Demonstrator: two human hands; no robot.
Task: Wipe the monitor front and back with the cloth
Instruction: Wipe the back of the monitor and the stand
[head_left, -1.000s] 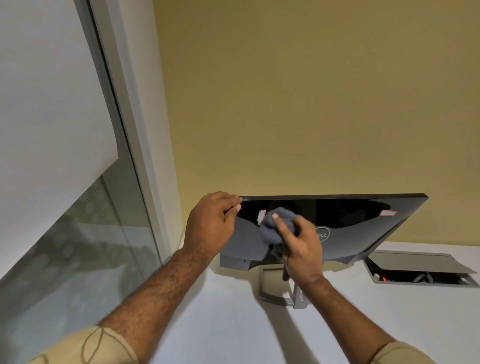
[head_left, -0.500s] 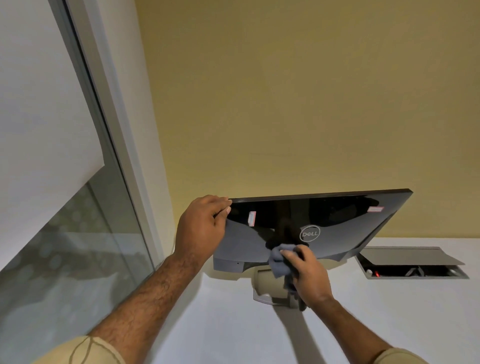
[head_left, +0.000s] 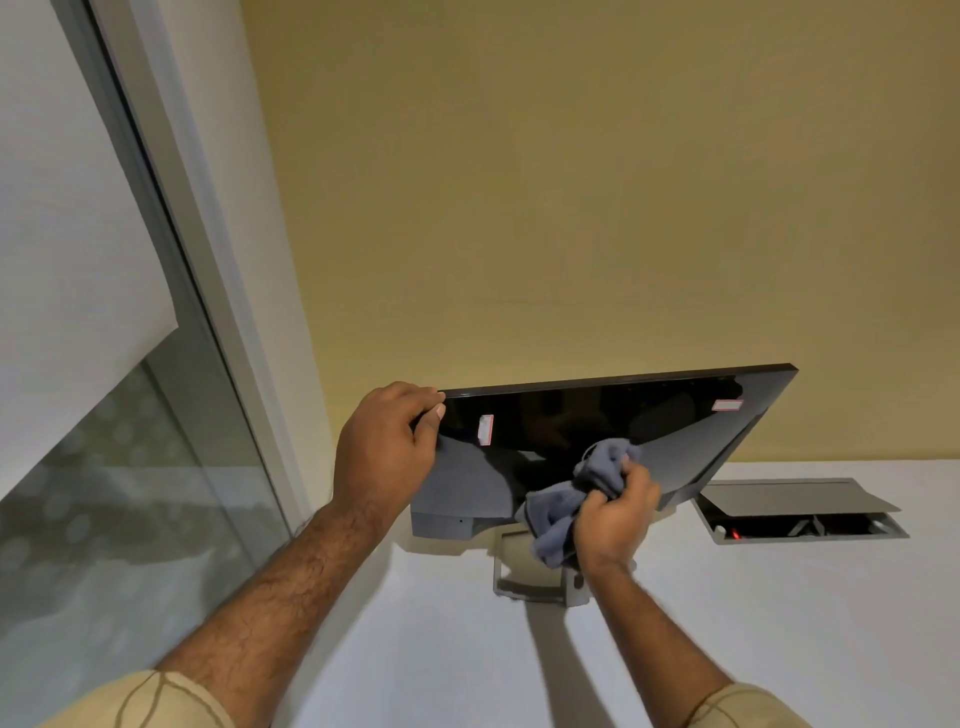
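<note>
Wiping the back shell of the monitor (head_left: 675, 441) now; the screen side faces away toward the far wall, so I can't see it. The left hand (head_left: 387, 441) has its grip curled over the top left corner, fingers over the edge, thumb on the glossy back. The right hand (head_left: 613, 514) has its grip closed round the bunched cloth (head_left: 558, 512), pressing it to the lower middle of the back panel, just above the stand (head_left: 530, 577).

Handling judgement: the panel is thin, stiff and light, pivoting on a small stand, so it tips easily; bracing at the top edge is the right hold, never on the screen face. The glossy plastic looks slick and scratch-prone. The cloth is soft and limp, with a loose tail hanging left of the fist, so it needs bunching to keep pressure.

The monitor stands on the white tabletop (head_left: 779, 623), at the far edge by the wall, directly between both hands. An open cable hatch (head_left: 810, 512) sits to its right.
</note>
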